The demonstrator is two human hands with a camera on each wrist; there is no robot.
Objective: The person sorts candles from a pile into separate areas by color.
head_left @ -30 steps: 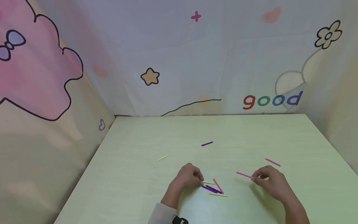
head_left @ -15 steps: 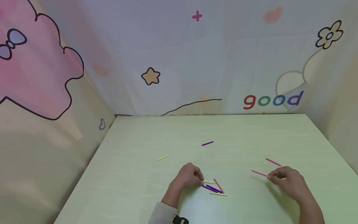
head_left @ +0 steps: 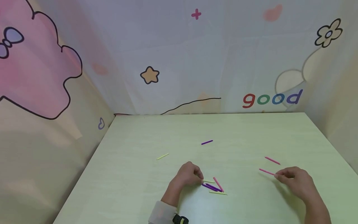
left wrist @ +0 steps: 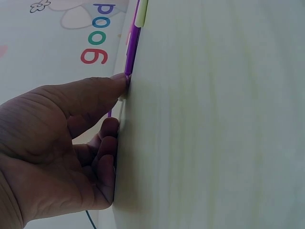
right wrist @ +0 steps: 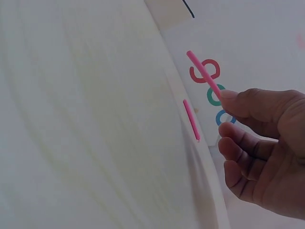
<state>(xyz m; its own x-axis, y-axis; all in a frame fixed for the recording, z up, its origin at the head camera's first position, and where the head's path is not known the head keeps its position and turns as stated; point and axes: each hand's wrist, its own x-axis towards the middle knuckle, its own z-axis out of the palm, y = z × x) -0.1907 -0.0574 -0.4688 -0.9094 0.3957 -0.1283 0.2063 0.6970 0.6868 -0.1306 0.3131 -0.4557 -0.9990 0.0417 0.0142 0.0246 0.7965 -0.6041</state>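
My right hand pinches one end of a pink stick between thumb and fingertips; the right wrist view has this stick raised, its free end pointing away. My left hand rests low on the table, thumb and fingertip at the left end of a yellow stick, pinching it. Just below lie two purple sticks side by side, one end close to the thumb. A pink stick slants at their right, and another yellow stick lies nearest me. In the left wrist view the thumb partly hides the sticks.
Another pink stick lies beyond my right hand. Farther back are a single purple stick and, to the left, a yellow stick. The pale table ends at printed cloth walls at the back and sides.
My right hand has moved to the right with the pink stick, away from the group of sticks, slowing in the last half second. The left hand and the sticks beside it stay put.
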